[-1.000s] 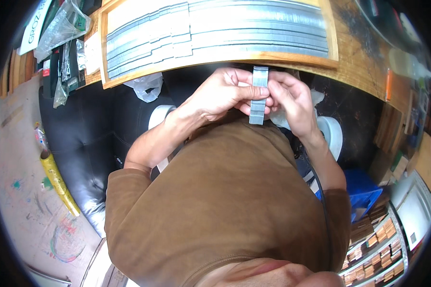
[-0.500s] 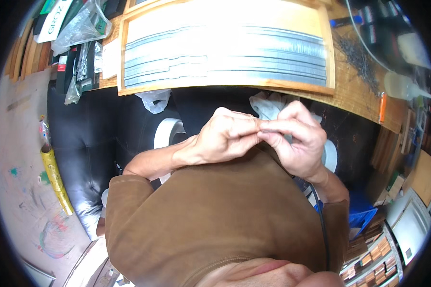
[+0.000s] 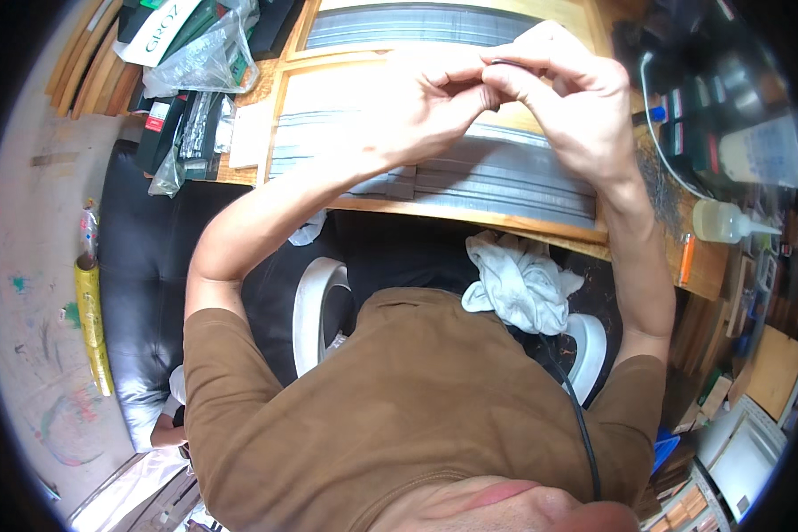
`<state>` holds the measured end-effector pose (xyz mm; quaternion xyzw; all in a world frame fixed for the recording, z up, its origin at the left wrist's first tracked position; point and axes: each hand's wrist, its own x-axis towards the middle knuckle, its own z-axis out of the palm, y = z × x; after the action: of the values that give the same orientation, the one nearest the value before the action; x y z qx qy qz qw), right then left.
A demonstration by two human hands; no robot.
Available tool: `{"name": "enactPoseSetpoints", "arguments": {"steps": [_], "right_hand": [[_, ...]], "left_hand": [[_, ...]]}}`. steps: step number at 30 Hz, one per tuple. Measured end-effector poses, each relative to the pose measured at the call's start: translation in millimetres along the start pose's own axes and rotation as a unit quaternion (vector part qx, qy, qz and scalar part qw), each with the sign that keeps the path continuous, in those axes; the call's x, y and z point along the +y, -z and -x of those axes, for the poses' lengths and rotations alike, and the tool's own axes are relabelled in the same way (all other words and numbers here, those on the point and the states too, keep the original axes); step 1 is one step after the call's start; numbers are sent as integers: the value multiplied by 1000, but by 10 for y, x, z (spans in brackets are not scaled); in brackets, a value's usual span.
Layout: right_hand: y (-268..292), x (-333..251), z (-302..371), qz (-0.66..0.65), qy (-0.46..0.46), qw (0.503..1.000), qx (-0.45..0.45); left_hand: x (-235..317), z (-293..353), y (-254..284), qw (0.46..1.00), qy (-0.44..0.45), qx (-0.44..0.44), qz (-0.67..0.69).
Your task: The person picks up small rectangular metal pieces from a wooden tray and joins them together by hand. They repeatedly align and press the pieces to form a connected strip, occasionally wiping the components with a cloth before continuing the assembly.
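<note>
Raised over a wooden tray (image 3: 488,218), my left hand (image 3: 430,102) and my right hand (image 3: 581,111) meet at their fingertips. Both are closed in a pinch on a small dark thin piece (image 3: 508,62), mostly covered by the fingers, so its exact kind cannot be made out. Beneath them, rows of thin grey strips (image 3: 505,182) lie packed side by side in the tray. Strong glare washes out the tray's left part and some of my left hand. Behind it is a second tray section with more grey strips (image 3: 399,28).
Bagged packages (image 3: 204,66) crowd the bench's left end. On the right are a squeeze bottle (image 3: 718,222), an orange stick-like object (image 3: 686,257) and scattered dark slivers (image 3: 661,186). A white cloth (image 3: 519,284) lies by my lap, between white curved armrests (image 3: 315,310).
Both hands have moved away from my chest and up over the tray, still pinching together. My arms are stretched farther out, and the cloth and armrests show more fully.
</note>
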<state>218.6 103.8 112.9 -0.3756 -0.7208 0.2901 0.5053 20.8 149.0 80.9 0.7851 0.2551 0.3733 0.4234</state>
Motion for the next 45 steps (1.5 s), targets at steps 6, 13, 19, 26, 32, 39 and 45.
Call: {"name": "enactPoseSetpoints", "arguments": {"steps": [6, 13, 19, 26, 32, 39, 45], "right_hand": [[-21, 465, -131, -12, -64, 998, 2], [-110, 564, -128, -15, -53, 998, 33], [-176, 649, -74, 37, 1, 996, 81], [-189, 581, -70, -51, -55, 992, 97], [-160, 582, -64, -46, -55, 994, 83], [-171, 580, -52, -48, -47, 994, 85], [-187, 536, -90, 53, 37, 993, 95]], "left_hand": [[-444, -199, 62, 997, 73, -30, 16], [-565, -263, 99, 995, 20, -72, 73], [-543, -314, 122, 993, 19, -85, 79], [-405, -336, 155, 996, 35, -80, 24], [-445, -322, 125, 996, 35, -67, 46], [-500, -307, 155, 989, 81, -117, 39], [-440, -273, 36, 990, 64, -60, 109]]}}
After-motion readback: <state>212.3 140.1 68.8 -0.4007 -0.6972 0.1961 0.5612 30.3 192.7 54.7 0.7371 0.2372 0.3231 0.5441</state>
